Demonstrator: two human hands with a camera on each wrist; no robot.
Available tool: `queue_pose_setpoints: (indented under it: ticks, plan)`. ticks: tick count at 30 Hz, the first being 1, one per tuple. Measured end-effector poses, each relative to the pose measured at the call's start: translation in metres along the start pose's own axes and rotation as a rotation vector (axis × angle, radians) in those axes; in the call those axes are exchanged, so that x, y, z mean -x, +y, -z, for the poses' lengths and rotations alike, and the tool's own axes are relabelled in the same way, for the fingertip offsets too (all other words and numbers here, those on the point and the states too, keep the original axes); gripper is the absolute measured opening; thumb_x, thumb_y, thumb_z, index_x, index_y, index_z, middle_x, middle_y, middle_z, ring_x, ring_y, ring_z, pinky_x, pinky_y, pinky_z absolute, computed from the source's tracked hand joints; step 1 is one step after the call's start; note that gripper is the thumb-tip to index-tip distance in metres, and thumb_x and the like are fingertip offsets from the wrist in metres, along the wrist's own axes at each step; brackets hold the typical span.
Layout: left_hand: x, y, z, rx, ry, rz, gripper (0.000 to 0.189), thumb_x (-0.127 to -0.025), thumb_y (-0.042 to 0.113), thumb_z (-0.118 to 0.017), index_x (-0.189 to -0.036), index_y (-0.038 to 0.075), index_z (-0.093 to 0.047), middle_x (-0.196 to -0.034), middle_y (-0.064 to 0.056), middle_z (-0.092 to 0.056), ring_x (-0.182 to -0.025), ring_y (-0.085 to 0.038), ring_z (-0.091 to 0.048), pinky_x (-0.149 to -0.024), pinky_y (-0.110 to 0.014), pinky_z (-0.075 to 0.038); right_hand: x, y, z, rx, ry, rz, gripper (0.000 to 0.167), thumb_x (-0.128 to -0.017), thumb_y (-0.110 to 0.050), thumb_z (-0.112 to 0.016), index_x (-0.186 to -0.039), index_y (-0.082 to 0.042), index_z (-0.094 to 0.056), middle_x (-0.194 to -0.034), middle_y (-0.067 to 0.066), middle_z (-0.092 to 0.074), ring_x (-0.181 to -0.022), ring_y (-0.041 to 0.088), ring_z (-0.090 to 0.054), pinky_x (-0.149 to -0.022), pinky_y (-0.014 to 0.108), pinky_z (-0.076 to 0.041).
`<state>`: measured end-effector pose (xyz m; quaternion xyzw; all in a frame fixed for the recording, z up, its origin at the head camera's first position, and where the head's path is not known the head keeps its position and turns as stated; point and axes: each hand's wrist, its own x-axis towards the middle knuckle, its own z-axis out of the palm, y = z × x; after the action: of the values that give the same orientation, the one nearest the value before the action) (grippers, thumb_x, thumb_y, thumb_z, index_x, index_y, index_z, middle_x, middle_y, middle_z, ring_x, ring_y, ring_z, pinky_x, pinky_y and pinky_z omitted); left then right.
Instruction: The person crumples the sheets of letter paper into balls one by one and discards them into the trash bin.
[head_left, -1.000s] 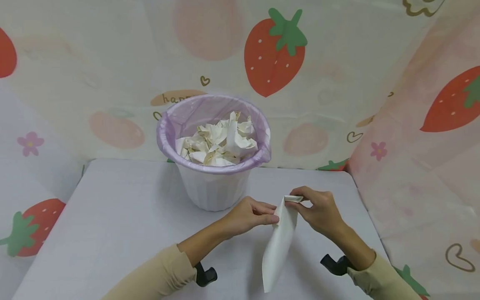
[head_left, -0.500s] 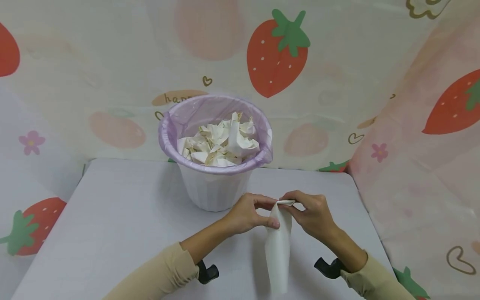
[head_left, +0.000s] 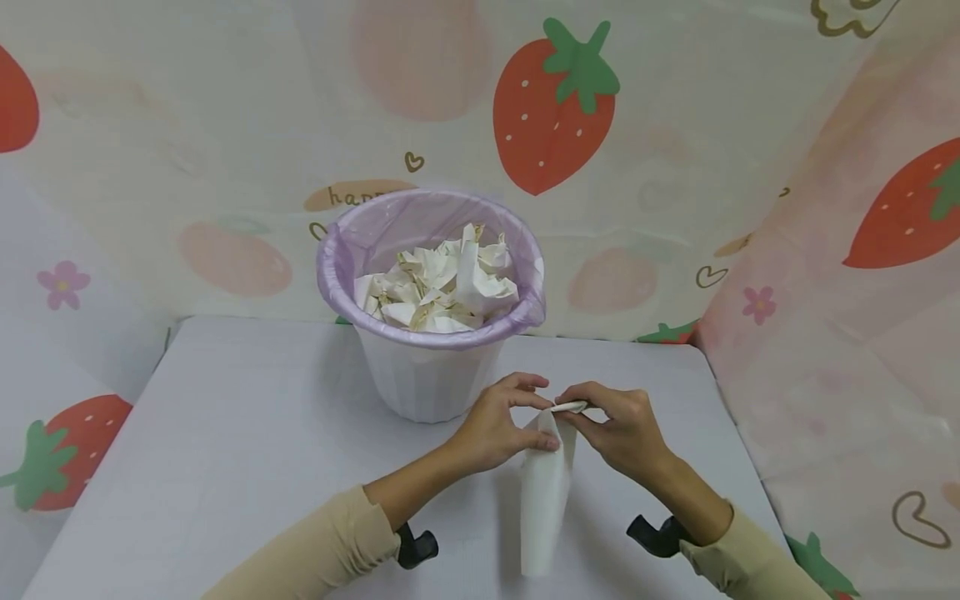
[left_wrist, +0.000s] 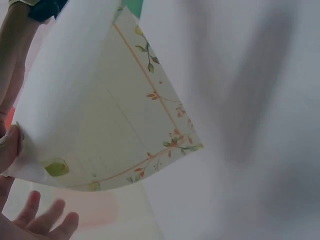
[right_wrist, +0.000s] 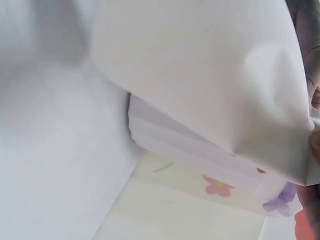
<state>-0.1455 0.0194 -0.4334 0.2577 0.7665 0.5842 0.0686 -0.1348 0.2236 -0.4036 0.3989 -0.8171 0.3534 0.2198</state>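
A sheet of paper (head_left: 543, 508) hangs curled above the table, plain white on the outer side. In the left wrist view the sheet's other face (left_wrist: 145, 115) carries faint lines and a floral border. My right hand (head_left: 618, 425) pinches its folded top corner between thumb and fingers. From the other side, my left hand (head_left: 495, 429) holds the sheet near the top, thumb on the near face and index finger at the upper edge. The remaining left fingers are raised off the paper. Only part of the right hand (right_wrist: 315, 140) shows in the right wrist view.
A white bin (head_left: 427, 375) with a purple liner (head_left: 345, 275) stands behind the hands. Crumpled papers (head_left: 442, 283) fill it near the rim. The white table (head_left: 247, 417) meets strawberry-printed curtains (head_left: 675, 167) at the back and sides.
The paper's folded top and my right hand have shifted left. My left fingers have spread and lifted, with the thumb still on the sheet. The hanging end has swung about.
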Motion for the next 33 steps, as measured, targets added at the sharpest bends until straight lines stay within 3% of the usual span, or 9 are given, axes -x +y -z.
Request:
queue_pose_setpoints:
  ticks: [6, 11, 14, 16, 20, 22, 26, 30, 33]
  plan:
    - [-0.001, -0.002, -0.005, 0.123, 0.036, -0.028, 0.023, -0.077, -0.001, -0.081, -0.099, -0.002, -0.077, -0.119, -0.012, -0.065, -0.103, -0.024, -0.066, -0.089, -0.032, -0.055, -0.002, -0.003, -0.001, -0.016, 0.018, 0.012, 0.04, -0.06, 0.017, -0.085, -0.093, -0.001, -0.07, -0.086, 0.011, -0.074, -0.072, 0.023, -0.073, -0.064, 0.024, -0.058]
    - [-0.001, -0.004, -0.004, 0.116, 0.056, -0.034, 0.019, -0.077, -0.002, -0.081, -0.096, 0.0, -0.078, -0.119, -0.01, -0.065, -0.097, -0.024, -0.068, -0.085, -0.029, -0.056, 0.001, -0.002, 0.0, -0.051, 0.002, -0.004, 0.037, -0.066, 0.013, -0.084, -0.098, -0.002, -0.071, -0.09, 0.009, -0.074, -0.077, 0.021, -0.073, -0.07, 0.024, -0.058]
    - [-0.001, -0.004, -0.002, 0.105, 0.077, -0.046, 0.017, -0.077, -0.002, -0.08, -0.094, 0.0, -0.078, -0.117, -0.01, -0.065, -0.099, -0.023, -0.066, -0.086, -0.031, -0.056, 0.005, 0.0, 0.003, -0.099, -0.042, -0.083, 0.032, -0.074, 0.005, -0.081, -0.104, -0.003, -0.071, -0.096, 0.007, -0.074, -0.083, 0.02, -0.072, -0.075, 0.029, -0.059]
    - [-0.001, -0.004, -0.001, 0.11, 0.096, -0.058, 0.017, -0.077, -0.003, -0.079, -0.094, 0.0, -0.077, -0.117, -0.011, -0.064, -0.1, -0.023, -0.064, -0.086, -0.031, -0.056, 0.008, 0.001, 0.006, -0.171, -0.12, -0.206, 0.034, -0.081, -0.003, -0.08, -0.113, -0.004, -0.069, -0.106, 0.007, -0.073, -0.091, 0.019, -0.071, -0.08, 0.034, -0.058]
    - [-0.002, -0.004, 0.0, 0.127, 0.11, -0.087, 0.016, -0.078, -0.003, -0.079, -0.093, 0.0, -0.077, -0.117, -0.013, -0.064, -0.1, -0.025, -0.065, -0.084, -0.03, -0.056, 0.014, 0.005, 0.01, -0.304, -0.343, -0.456, 0.074, -0.082, -0.022, -0.083, -0.146, -0.013, -0.047, -0.136, 0.008, -0.06, -0.109, 0.019, -0.067, -0.093, 0.045, -0.054]
    - [-0.002, -0.005, 0.001, 0.137, 0.116, -0.097, 0.016, -0.078, -0.003, -0.079, -0.094, -0.001, -0.077, -0.117, -0.014, -0.064, -0.101, -0.027, -0.065, -0.084, -0.031, -0.057, 0.019, 0.007, 0.01, -0.288, -0.416, -0.468, 0.103, -0.074, -0.032, -0.089, -0.157, -0.018, -0.029, -0.146, 0.009, -0.051, -0.116, 0.022, -0.064, -0.098, 0.051, -0.05]
    - [-0.003, -0.008, 0.002, 0.207, 0.135, -0.052, 0.02, -0.076, -0.004, -0.082, -0.095, -0.006, -0.075, -0.115, -0.016, -0.065, -0.101, -0.028, -0.065, -0.083, -0.034, -0.058, 0.028, 0.01, 0.008, -0.032, -0.396, -0.243, 0.13, -0.058, -0.045, -0.094, -0.16, -0.018, -0.018, -0.152, 0.006, -0.046, -0.122, 0.025, -0.059, -0.097, 0.054, -0.049]
    - [-0.003, -0.008, 0.004, 0.328, 0.131, 0.05, 0.024, -0.076, -0.004, -0.082, -0.098, -0.009, -0.074, -0.115, -0.017, -0.063, -0.093, -0.027, -0.069, -0.081, -0.035, -0.059, 0.03, 0.017, 0.008, 0.255, -0.256, 0.082, 0.12, -0.053, -0.042, -0.097, -0.152, -0.007, -0.038, -0.152, 0.012, -0.045, -0.12, 0.028, -0.058, -0.09, 0.046, -0.053]
    - [-0.003, -0.006, 0.005, 0.393, 0.117, 0.108, 0.024, -0.078, -0.004, -0.081, -0.099, -0.01, -0.073, -0.116, -0.017, -0.061, -0.09, -0.028, -0.071, -0.077, -0.036, -0.059, 0.028, 0.02, 0.007, 0.384, -0.182, 0.29, 0.108, -0.05, -0.037, -0.098, -0.143, -0.009, -0.051, -0.15, 0.021, -0.044, -0.123, 0.032, -0.056, -0.09, 0.046, -0.052]
